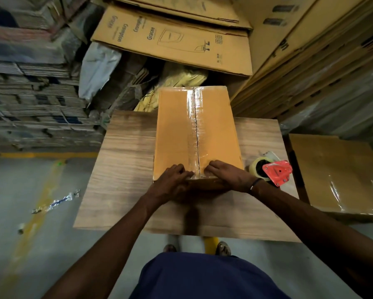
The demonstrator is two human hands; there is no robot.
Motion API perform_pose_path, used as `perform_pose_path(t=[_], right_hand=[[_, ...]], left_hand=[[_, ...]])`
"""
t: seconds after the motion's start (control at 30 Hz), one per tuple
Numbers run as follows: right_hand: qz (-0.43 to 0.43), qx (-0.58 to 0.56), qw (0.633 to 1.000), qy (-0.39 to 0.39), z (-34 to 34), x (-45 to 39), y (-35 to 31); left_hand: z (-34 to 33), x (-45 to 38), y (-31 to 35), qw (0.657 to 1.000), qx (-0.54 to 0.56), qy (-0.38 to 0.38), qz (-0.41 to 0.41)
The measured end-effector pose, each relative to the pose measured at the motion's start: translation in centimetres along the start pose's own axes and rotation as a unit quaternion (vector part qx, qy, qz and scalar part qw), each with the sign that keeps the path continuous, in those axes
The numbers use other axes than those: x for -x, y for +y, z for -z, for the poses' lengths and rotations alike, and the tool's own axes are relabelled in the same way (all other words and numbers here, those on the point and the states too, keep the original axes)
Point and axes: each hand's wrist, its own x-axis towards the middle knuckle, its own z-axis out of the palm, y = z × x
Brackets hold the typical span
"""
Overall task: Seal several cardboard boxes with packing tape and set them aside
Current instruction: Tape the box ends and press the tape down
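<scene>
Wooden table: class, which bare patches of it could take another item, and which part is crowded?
Left of the box a bare strip of the wooden table runs to its left edge. The near strip shows bare wood, though both forearms cross it. The right side is crowded: the red tape dispenser sits by the right hand. The left hand presses the box's near edge.
</scene>
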Motion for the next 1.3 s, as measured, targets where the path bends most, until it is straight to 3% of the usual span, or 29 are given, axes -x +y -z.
perform_pose_path(t=[0.13, 0.23, 0.4, 0.57, 0.93, 1.17, 1.3], right_hand=[[-0.060, 0.020, 0.998, 0.001, 0.6, -1.4, -1.6], [-0.066, 0.064, 0.996, -0.008, 1.1, -1.9, -1.8], [-0.089, 0.117, 0.988, -0.048, 3.1, 1.5, 1.6], [-0.093, 0.131, 0.985, -0.066, 3.7, 3.9, 3.3], [-0.126, -0.004, 0.985, -0.116, 4.6, 4.6, 3.9], [-0.175, -0.029, 0.982, -0.070, 3.7, 4.3, 3.9], [-0.165, -0.049, 0.980, -0.102, 3.8, 5.4, 4.8]], left_hand=[[0.0, -2.1, 2.1, 0.998, -0.018, -0.001, 0.063], [0.4, -3.4, 2.6, 0.997, -0.068, -0.023, 0.043], [2.9, -1.4, -1.0, 0.989, -0.130, -0.061, 0.014], [4.6, 2.0, -3.8, 0.989, -0.131, -0.059, 0.048], [5.3, 3.2, -3.6, 0.984, -0.039, -0.065, 0.163], [4.2, 3.1, -2.7, 0.956, 0.049, 0.000, 0.291], [4.6, 4.3, -3.1, 0.964, 0.049, -0.046, 0.256]])
